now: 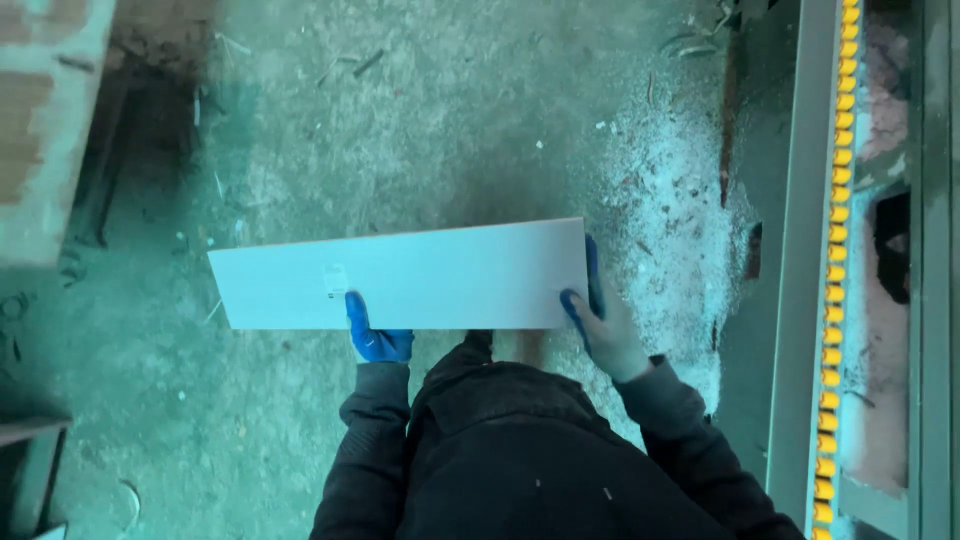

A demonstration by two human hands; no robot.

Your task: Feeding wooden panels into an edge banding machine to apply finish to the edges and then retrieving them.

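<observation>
At the far left of the frame a pale stack of boards (45,120) rises along the upper left edge, with dark debris at its foot, and a dark frame corner (30,470) sits at the lower left. The dusty concrete floor (400,120) fills the upper middle, strewn with splinters.

Across the centre lies a long white panel (400,276), held level above the floor and tilted slightly, its left end lower than its right. A small pale label (336,281) sits on its face left of the middle.

The left hand (375,335), in a blue glove, grips the panel's near edge just right of the label; its thumb lies on top and the fingers curl out of sight underneath, pinching the board.

The person's dark jacket (520,450) fills the lower centre.

The right hand (600,320), in a grey glove with blue fingertips, wraps the panel's right end, thumb on the top face and fingers closed round the edge.

White sawdust (670,220) spreads over the floor right of the panel. At the right edge runs a grey machine rail (800,250) with a row of yellow rollers (836,250).
</observation>
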